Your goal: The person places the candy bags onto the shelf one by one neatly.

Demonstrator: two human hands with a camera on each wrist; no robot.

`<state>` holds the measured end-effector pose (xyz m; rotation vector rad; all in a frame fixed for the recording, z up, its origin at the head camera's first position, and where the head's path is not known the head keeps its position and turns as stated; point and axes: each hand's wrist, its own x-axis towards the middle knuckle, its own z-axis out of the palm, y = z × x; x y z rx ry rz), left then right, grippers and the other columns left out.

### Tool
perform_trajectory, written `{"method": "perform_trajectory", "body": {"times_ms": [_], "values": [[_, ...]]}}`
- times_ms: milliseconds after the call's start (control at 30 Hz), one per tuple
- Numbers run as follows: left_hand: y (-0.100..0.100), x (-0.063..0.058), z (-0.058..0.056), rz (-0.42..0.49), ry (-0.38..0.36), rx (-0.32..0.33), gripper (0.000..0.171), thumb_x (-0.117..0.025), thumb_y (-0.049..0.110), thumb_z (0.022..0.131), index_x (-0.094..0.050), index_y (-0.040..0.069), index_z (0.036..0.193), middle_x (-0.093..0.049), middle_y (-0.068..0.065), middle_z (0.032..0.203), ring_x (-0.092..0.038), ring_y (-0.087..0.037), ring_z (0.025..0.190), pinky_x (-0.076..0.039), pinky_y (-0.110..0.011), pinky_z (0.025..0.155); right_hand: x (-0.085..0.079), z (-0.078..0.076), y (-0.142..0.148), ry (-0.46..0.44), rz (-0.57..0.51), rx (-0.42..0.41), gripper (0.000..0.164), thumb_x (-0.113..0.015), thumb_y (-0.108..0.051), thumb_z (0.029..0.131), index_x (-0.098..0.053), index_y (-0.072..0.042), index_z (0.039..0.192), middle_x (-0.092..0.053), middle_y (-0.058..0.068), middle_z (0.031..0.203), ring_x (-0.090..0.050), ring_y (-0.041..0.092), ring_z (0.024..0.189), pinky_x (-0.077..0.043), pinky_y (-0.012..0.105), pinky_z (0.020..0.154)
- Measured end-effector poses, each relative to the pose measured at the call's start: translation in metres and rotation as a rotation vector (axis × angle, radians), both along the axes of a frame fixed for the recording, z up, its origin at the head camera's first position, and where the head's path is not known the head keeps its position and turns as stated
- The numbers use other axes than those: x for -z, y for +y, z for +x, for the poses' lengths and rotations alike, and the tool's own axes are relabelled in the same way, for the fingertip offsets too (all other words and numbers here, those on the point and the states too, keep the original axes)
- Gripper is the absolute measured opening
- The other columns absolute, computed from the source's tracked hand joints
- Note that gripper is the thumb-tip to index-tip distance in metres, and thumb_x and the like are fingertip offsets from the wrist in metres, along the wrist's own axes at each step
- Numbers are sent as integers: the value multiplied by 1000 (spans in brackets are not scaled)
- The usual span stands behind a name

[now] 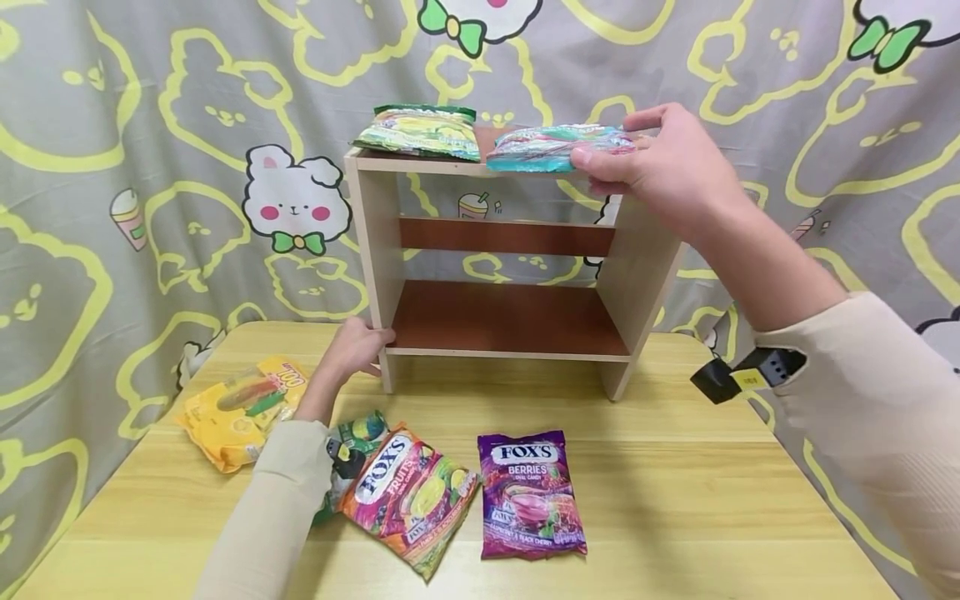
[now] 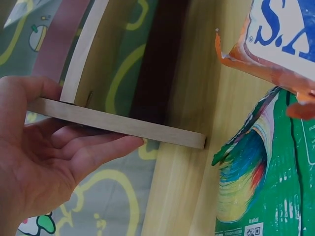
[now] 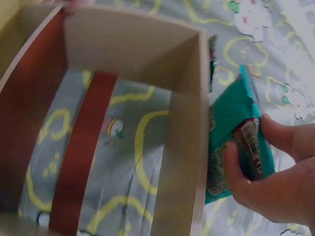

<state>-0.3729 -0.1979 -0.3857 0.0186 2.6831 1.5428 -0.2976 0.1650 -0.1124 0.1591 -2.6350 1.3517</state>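
A small wooden shelf (image 1: 510, 317) with pale side panels stands upright on the table. My left hand (image 1: 352, 346) holds its left side panel low down; in the left wrist view the panel's edge (image 2: 128, 124) runs between thumb and fingers. At the top right, my right hand (image 1: 678, 171) grips the right end of a teal candy bag (image 1: 540, 150), thumb in front and fingers behind. That bag lies along the top board, and the right wrist view shows the teal bag (image 3: 231, 142) against it. Left of it on top rests a green and yellow candy bag (image 1: 423, 133).
On the wooden table (image 1: 675, 500) lie a purple Fox's Berries bag (image 1: 531, 496), an orange Fox's Fruits bag (image 1: 412, 500) overlapping a green bag (image 1: 367, 429), and a yellow bag (image 1: 240, 408) at left. A patterned curtain (image 1: 187, 125) hangs behind.
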Motion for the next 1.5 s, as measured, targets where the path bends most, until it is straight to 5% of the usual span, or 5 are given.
{"method": "perform_trajectory", "body": {"times_ms": [167,400,1000,1267,1500], "values": [[0,0,0,0,-8,-2,41,-54,25,97,-62,-11,114,-63,-24,108,-68,-31,89,-65,-42,69,13,-2,-7,210,263,158,87,-67,-64,86,-44,-5,145,-58,14,142,-53,24,121,-42,30,86],[0,1,-1,2,-2,-3,42,-54,25,97,-62,-11,116,-64,-26,112,-70,-33,92,-64,-43,69,31,-16,-14,412,381,166,73,-58,-58,95,-56,1,137,-62,19,135,-53,34,122,-44,46,97],[0,2,-1,2,-7,-8,48,-54,26,98,-57,-13,125,-61,-31,122,-69,-36,99,-64,-43,70,44,-38,-24,491,406,147,65,-56,-48,100,-55,5,138,-60,24,137,-50,38,133,-39,49,113],[1,3,-2,9,-6,-4,42,-55,26,97,-63,-11,116,-64,-27,115,-69,-34,95,-64,-43,70,51,-27,-32,485,449,170,67,-52,-43,102,-36,1,150,-43,26,148,-32,40,142,-26,49,119],[-1,5,-3,12,-6,-6,44,-55,26,97,-61,-12,119,-63,-28,119,-68,-38,101,-64,-42,69,58,-10,-50,596,550,107,60,-55,-32,102,-34,-20,157,-41,23,146,-32,39,138,-23,53,115]]}}
